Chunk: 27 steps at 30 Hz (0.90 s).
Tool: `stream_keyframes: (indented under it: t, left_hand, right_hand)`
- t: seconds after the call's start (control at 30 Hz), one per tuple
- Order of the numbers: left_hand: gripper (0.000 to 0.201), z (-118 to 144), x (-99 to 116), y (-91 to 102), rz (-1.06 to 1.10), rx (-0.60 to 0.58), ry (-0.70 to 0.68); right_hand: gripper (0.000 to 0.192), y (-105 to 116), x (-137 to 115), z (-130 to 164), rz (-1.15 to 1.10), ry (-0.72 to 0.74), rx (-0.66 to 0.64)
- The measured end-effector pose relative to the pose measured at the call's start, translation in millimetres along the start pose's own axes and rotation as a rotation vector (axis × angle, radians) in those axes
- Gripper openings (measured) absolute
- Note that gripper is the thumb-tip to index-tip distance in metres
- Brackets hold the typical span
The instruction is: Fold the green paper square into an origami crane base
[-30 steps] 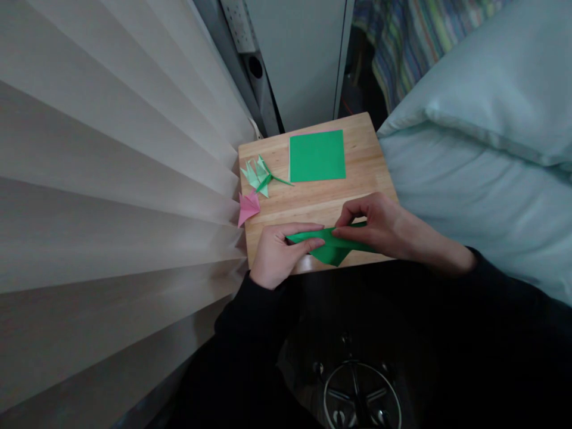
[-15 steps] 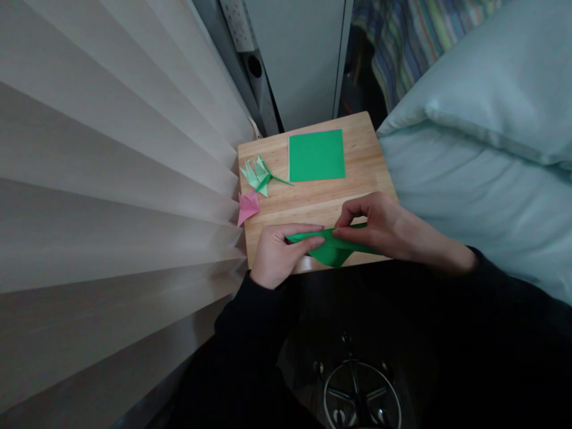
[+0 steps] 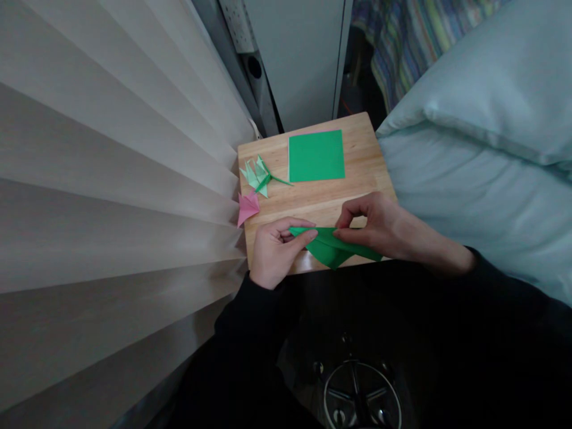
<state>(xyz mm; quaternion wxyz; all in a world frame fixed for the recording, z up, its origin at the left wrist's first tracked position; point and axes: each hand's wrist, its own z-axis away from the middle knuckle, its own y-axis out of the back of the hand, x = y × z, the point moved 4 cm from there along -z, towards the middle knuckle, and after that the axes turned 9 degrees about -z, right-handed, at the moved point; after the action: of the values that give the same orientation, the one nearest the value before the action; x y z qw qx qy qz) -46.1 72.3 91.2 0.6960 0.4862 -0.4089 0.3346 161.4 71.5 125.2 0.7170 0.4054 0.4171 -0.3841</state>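
Observation:
A partly folded dark green paper (image 3: 333, 247) lies at the near edge of a small wooden table (image 3: 322, 199). My left hand (image 3: 274, 253) pinches its left tip between thumb and fingers. My right hand (image 3: 378, 223) pinches its upper middle edge, fingers bent over it. Farther back on the table a flat green paper square (image 3: 316, 155) lies unfolded. A folded light green paper flower with a dark green stem (image 3: 260, 174) rests at the table's left, and a folded pink paper shape (image 3: 248, 206) sits at the left edge.
A pleated pale curtain (image 3: 111, 190) hangs close along the table's left side. A light blue pillow (image 3: 482, 137) lies against the table's right edge. A grey cabinet (image 3: 299, 53) stands behind. A chair base (image 3: 357, 396) shows below, under my dark sleeves.
My left hand has curled and shifted its grip on the paper's left tip. The folded green paper has tilted and slid slightly toward the near edge. My right hand has barely moved.

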Motion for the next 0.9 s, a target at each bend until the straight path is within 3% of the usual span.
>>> stream_keyframes:
  t: [0.23, 0.4, 0.5, 0.67, 0.9]
  left_hand:
    - [0.024, 2, 2, -2.2, -0.001, -0.04, 0.006]
    - [0.034, 3, 6, -6.8, 0.075, -0.087, 0.071]
    - [0.039, 2, 4, -7.8, 0.19, -0.103, 0.138]
    - [0.029, 1, 0, -8.7, 0.421, -0.102, 0.172]
    - [0.029, 1, 5, -5.2, 0.314, -0.055, 0.128]
  right_hand:
    - [0.016, -11, 10, -3, -0.125, -0.015, -0.097]
    - [0.013, -14, 6, 0, -0.096, 0.019, -0.181]
    - [0.013, -12, 3, 0, -0.118, 0.036, -0.168]
    - [0.014, -10, 2, 0, -0.146, 0.021, -0.15]
    - [0.015, -19, 8, -2, -0.132, -0.001, -0.183]
